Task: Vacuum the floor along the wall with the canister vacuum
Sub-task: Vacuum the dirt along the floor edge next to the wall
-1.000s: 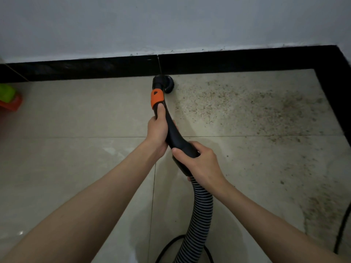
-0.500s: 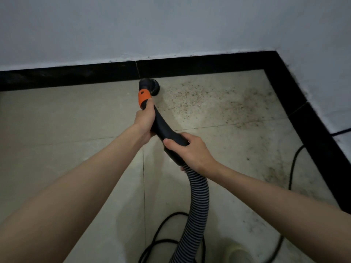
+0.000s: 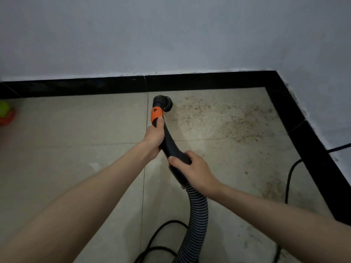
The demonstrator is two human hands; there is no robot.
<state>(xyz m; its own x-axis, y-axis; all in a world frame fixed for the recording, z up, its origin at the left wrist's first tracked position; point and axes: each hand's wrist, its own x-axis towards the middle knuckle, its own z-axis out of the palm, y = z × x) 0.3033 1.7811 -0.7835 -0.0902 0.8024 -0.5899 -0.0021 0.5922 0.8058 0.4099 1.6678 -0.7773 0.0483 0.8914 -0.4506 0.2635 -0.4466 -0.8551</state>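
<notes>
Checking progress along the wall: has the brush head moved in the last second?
Yes. The brush head has shifted slightly right of the baseboard joint, toward the dirt patch.

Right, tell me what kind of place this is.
Probably a corner of an indoor room: beige tiled floor, black skirting under painted walls, and a power cord by the right wall.

No text, label, brand, number or sign can be read anywhere in the view. The orange plastic collar (image 3: 156,115) on the black vacuum wand, at about 12 o'clock from the hands, bears one small dark mark, too small and blurred to read.
</notes>
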